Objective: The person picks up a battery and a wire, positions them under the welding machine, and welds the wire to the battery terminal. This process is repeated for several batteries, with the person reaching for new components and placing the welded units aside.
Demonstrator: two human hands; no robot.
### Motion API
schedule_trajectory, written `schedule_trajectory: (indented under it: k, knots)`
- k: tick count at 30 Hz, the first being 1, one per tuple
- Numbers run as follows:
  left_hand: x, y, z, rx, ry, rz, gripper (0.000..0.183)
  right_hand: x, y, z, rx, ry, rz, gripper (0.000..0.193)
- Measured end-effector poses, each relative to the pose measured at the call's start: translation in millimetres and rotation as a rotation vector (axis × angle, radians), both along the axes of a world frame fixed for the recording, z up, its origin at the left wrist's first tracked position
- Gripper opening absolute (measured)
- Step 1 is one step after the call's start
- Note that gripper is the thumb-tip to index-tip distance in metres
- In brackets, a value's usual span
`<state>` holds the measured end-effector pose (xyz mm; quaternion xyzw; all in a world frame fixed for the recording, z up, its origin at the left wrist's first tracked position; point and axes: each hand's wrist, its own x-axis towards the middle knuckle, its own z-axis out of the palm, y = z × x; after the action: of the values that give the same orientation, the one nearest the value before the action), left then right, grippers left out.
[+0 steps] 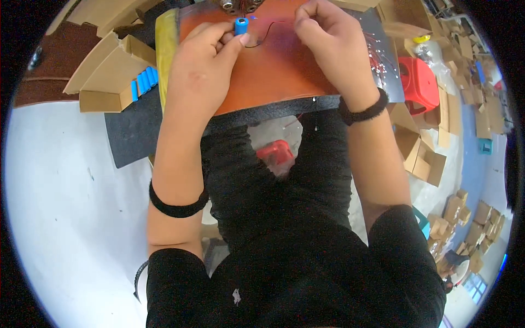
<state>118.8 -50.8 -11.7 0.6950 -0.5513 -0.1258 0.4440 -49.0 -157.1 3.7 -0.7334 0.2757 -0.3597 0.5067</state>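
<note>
A blue cylindrical battery cell point(241, 27) stands upright between the thumb and fingers of my left hand point(203, 63), over an orange-brown work mat point(273, 76). From beside the cell, a thin dark wire point(266, 37) curves up and across to the right. It leads to the pinched fingertips of my right hand point(338, 52), which appear closed on its far end. Just beyond the cell, at the top edge, is part of a metal fixture point(238, 5) with round parts. A small blue bit lies near it.
Several blue cells point(144, 81) lie beside an open cardboard box point(104, 98) at left. Thin wires with pale ends point(383, 60) are spread at the table's right side. A red plastic stool point(420, 85) and more cardboard boxes point(421, 153) stand to the right.
</note>
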Motion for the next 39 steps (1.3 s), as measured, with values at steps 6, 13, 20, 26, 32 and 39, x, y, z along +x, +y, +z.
schedule_trajectory:
  k: [6, 13, 20, 26, 32, 39]
  knots:
    - [-1, -6, 0, 0.047, -0.043, 0.022, 0.026, 4, -2, -5, 0.073, -0.072, 0.005, 0.007]
    - [3, -6, -6, 0.006, -0.075, 0.028, 0.031, 7, -4, -1, -0.019, 0.039, 0.002, 0.010]
    - [3, -1, -2, 0.046, -0.042, 0.028, 0.034, 7, -2, -3, -0.026, -0.008, 0.042, 0.013]
    - [-1, 1, 5, 0.045, -0.015, 0.051, 0.029, 8, 3, -4, -0.032, -0.017, 0.066, 0.011]
    - [-6, 16, 8, -0.137, 0.033, -0.140, 0.035, -26, -5, -7, 0.022, -0.028, -0.022, 0.017]
    - [164, 81, -52, 0.409, -0.480, 0.461, 0.033, -161, 19, 16, 0.040, -0.004, -0.310, 0.009]
